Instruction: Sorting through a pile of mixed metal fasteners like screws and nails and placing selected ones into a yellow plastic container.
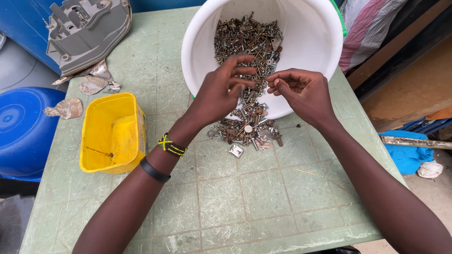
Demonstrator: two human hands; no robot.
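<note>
Pile of small rusty metal screws and bolts (247, 127) spills from tipped white plastic bucket (310, 42) onto green table (235, 202). Left hand (219, 91) half-curled, raking pile, holds nothing visible. Right hand (301, 89) pinches tiny piece. Bits look hard, light, rolly, so pinch by shank.

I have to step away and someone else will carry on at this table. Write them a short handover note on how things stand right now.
Left hand: fingers spread over the pile of screws and small metal parts at the mouth of the tipped white bucket; whether it grips a piece cannot be told.
Right hand: fingers curled together beside the left, seemingly pinching something small.
Hardware lies inside the bucket and spills onto the green table.
Yellow tub, left of the hands, looks almost empty.
Done: some parts pulled out onto the table. Left: most of the pile is unsorted.
</note>
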